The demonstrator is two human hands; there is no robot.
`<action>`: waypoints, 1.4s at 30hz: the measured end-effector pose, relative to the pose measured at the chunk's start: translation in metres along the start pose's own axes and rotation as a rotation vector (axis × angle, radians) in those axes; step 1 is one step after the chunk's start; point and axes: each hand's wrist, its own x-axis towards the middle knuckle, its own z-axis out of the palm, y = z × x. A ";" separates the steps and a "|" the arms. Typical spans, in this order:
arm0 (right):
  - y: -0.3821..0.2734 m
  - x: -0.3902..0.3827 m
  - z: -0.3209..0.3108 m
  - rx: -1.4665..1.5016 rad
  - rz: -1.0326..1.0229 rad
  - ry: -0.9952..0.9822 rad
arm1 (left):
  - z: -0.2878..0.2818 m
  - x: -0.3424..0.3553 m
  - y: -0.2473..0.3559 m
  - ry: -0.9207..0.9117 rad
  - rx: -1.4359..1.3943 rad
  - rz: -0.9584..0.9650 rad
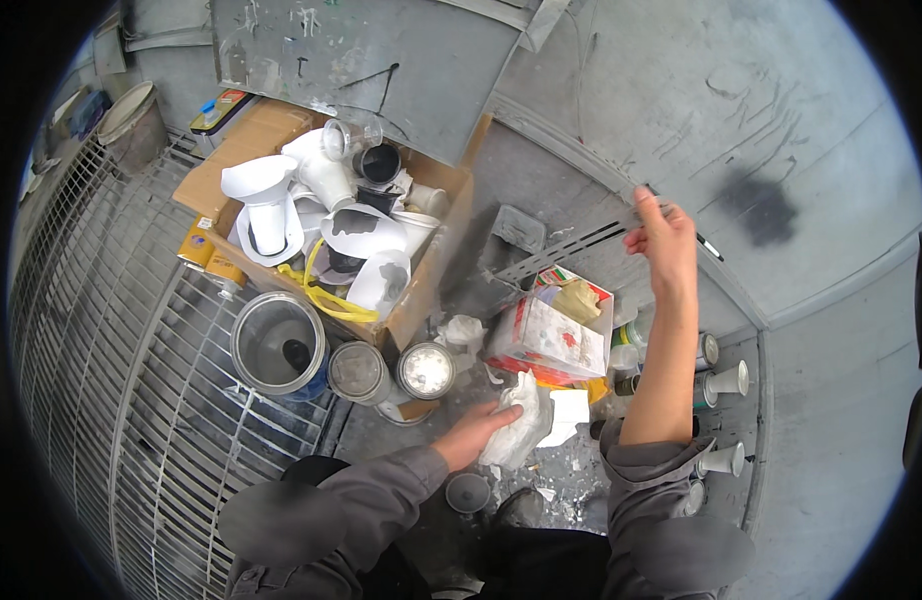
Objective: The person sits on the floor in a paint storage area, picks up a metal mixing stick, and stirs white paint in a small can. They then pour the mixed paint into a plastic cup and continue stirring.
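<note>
My left hand [476, 432] grips a crumpled white paper or cloth [521, 422] above the speckled floor, beside two round cans [426, 369] with dirty lids. My raised right hand [659, 240] has its fingers closed on a thin black stick [712, 247] with a pale band, near a slotted metal strip [566, 250] that angles down to the left. Whether it touches that strip I cannot tell. Below the strip sits a red-and-white box [546, 340] with yellowish material inside.
A cardboard box [446, 235] of used paper cups stands at upper left, near an open tin [279, 330]. A wire grate [131, 330] covers the left side. Several small cans and cups [723, 380] line the grey right wall [831, 380]. A grey panel [381, 50] is at top.
</note>
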 end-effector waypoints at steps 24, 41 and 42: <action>0.155 -0.008 0.105 -0.522 -0.112 -0.341 | -0.004 -0.007 0.003 0.024 0.046 0.080; 0.077 0.003 0.051 -0.075 0.069 -0.364 | -0.001 -0.005 0.001 -0.003 0.036 0.034; 0.069 0.003 0.041 -0.050 0.052 -0.329 | -0.001 -0.004 0.000 0.003 0.040 0.026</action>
